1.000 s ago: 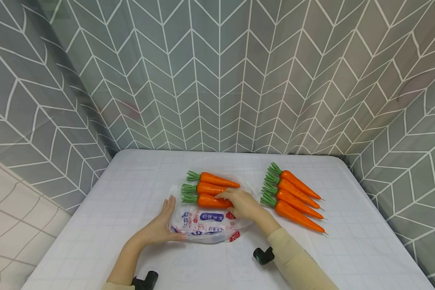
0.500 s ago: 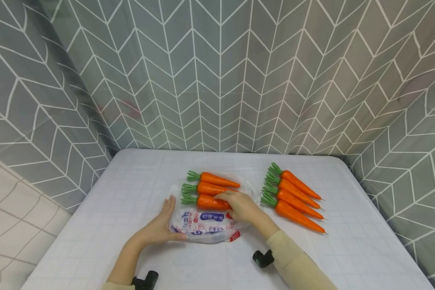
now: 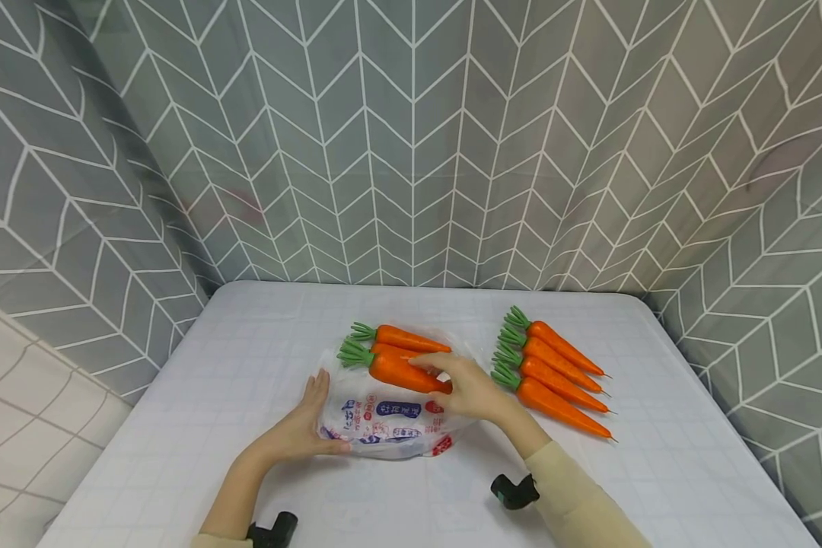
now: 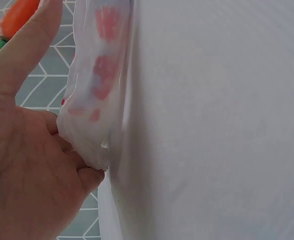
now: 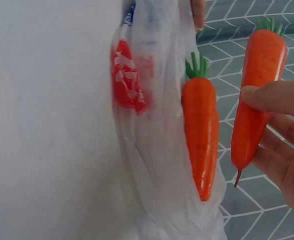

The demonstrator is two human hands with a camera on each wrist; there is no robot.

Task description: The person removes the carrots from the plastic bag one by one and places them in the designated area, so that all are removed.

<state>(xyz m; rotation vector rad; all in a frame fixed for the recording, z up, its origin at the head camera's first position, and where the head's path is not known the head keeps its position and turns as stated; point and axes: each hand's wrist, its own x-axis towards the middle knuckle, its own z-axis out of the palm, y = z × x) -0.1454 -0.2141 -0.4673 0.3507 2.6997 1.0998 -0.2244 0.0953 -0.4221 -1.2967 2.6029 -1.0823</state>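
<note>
A white plastic bag with blue and red print lies flat mid-table. My right hand pinches an orange carrot with green stalks between thumb and fingers. In the right wrist view, this carrot is apart from the bag and from another carrot on it. On the bag are a far carrot and a middle carrot, the latter partly hidden by the held one. My left hand touches the bag's left edge, thumb and fingers spread; its fingertips are partly hidden behind the plastic.
Several carrots lie side by side at the table's right, stalks toward the upper left. The table has a white cover. Grey patterned curtains stand behind and at both sides. A dark wrist camera is on each arm.
The nearest of the three carrots on the bag has been raised by my right hand and now overlaps the middle one in the head view. My left hand stays in place.
</note>
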